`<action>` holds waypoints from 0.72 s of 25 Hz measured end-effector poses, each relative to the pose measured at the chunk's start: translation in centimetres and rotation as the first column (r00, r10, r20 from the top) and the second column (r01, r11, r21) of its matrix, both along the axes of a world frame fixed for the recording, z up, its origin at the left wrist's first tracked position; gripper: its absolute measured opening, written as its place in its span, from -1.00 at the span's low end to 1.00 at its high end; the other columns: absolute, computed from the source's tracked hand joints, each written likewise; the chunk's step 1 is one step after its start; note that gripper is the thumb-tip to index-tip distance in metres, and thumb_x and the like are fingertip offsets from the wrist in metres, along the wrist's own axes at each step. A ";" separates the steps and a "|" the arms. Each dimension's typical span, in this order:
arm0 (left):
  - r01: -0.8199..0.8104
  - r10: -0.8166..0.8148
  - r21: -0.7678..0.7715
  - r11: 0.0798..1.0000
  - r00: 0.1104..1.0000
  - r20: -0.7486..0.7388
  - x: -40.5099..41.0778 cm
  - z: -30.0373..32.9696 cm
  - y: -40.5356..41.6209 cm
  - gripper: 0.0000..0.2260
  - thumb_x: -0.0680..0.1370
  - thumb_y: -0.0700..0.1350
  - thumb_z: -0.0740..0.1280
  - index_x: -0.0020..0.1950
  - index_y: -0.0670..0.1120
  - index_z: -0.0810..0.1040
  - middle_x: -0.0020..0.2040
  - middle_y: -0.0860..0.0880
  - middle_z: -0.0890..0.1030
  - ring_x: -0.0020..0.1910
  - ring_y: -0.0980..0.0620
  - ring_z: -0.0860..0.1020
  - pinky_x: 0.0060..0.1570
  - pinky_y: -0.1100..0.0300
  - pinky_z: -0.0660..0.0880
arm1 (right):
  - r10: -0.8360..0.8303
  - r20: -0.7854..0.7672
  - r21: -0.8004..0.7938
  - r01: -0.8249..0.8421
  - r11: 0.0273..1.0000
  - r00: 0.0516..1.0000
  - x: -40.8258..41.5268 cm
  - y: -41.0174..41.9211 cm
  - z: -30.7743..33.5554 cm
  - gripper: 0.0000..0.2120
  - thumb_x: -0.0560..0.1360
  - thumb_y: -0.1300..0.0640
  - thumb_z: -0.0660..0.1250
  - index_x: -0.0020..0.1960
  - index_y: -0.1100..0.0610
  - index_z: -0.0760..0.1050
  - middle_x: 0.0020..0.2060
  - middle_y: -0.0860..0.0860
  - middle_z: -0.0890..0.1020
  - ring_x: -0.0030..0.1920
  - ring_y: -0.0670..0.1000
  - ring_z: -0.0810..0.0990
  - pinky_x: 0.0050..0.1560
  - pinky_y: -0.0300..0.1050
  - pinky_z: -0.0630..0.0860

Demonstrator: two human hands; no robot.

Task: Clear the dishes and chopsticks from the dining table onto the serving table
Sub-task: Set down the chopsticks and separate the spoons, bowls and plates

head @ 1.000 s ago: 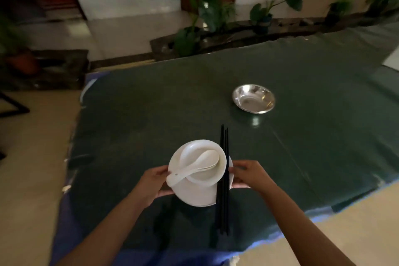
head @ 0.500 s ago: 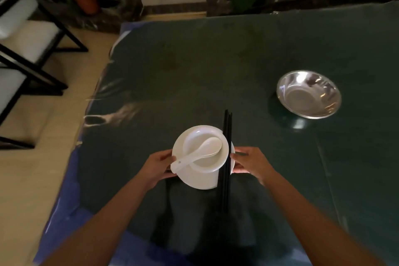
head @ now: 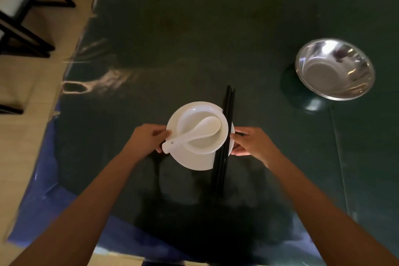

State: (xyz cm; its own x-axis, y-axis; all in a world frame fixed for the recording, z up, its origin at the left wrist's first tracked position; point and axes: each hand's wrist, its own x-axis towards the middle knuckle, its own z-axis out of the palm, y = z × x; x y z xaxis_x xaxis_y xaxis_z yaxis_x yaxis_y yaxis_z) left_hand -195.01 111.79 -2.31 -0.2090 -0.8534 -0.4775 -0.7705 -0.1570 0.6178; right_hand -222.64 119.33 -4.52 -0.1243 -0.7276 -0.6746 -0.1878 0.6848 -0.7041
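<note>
We're in a dining room, restaurant or home unclear: a big tabletop (head: pixel 194 39) under dark green cloth and glossy clear cover, a white plate (head: pixel 190 160) with bowl (head: pixel 203 142), spoon (head: pixel 194 134) and black chopsticks (head: pixel 224 157), a black-framed chair (head: pixel 19 6) on pale floor.

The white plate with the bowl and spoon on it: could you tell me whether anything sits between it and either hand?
Nothing does. The left hand and right hand already grip opposite rims of the white plate; the black chopsticks lie across its right side.
</note>
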 end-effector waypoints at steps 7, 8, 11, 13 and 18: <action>-0.481 0.509 0.231 0.846 0.857 -0.078 0.8 0.6 5.6 -0.69 0.59 -0.23 0.08 -0.27 -0.09 0.52 -0.41 -0.02 0.61 -0.61 0.22 0.50 -0.46 0.28 0.34 | -0.208 -0.064 -0.048 0.205 0.978 0.976 -3.4 -5.7 0.5 -0.80 0.50 0.03 0.29 0.01 0.14 0.54 -0.26 -0.04 0.65 -0.45 -0.08 0.52 -0.39 -0.27 0.50; -0.495 0.558 0.356 0.793 0.824 -0.097 -0.1 0.5 8.1 -0.68 0.60 -0.23 0.07 -0.27 -0.11 0.51 -0.48 0.02 0.60 -0.61 0.21 0.51 -0.49 0.32 0.35 | -0.211 -0.011 -0.010 0.211 0.977 0.977 -3.0 -6.6 0.6 -0.80 0.49 0.02 0.29 -0.01 0.14 0.53 -0.25 -0.03 0.66 -0.49 -0.09 0.47 -0.43 -0.28 0.45; -0.427 0.635 0.603 0.673 0.752 -0.176 -3.7 0.0 13.0 -0.67 0.63 -0.16 0.06 -0.18 -0.13 0.56 -0.36 -0.02 0.66 -0.39 0.10 0.61 -0.34 0.28 0.50 | -0.182 0.058 0.047 0.180 0.983 0.982 -1.8 -8.5 0.6 -0.82 0.44 -0.01 0.35 -0.18 0.11 0.55 -0.30 0.00 0.63 -0.59 -0.11 0.37 -0.48 -0.26 0.35; -0.342 0.630 0.690 0.638 0.748 -0.211 -5.7 -0.3 13.6 -0.67 0.64 -0.10 0.02 -0.09 -0.09 0.56 -0.17 -0.08 0.66 -0.20 0.03 0.63 -0.12 0.22 0.53 | -0.123 0.070 0.041 0.120 0.992 0.990 -1.2 -9.2 0.5 -0.81 0.42 0.00 0.38 -0.23 0.11 0.52 -0.30 0.02 0.62 -0.59 -0.11 0.36 -0.49 -0.26 0.30; -0.203 0.649 0.747 0.633 0.665 -0.370 -8.5 -0.3 13.8 -0.72 0.63 -0.15 0.02 0.13 -0.14 0.50 -0.03 -0.16 0.68 -0.03 -0.09 0.65 0.02 0.08 0.58 | -0.066 0.143 -0.008 0.068 0.998 0.988 -0.8 -9.4 0.0 -0.89 0.45 0.14 0.37 -0.24 0.12 0.52 -0.23 0.10 0.63 -0.53 -0.09 0.31 -0.40 -0.21 0.29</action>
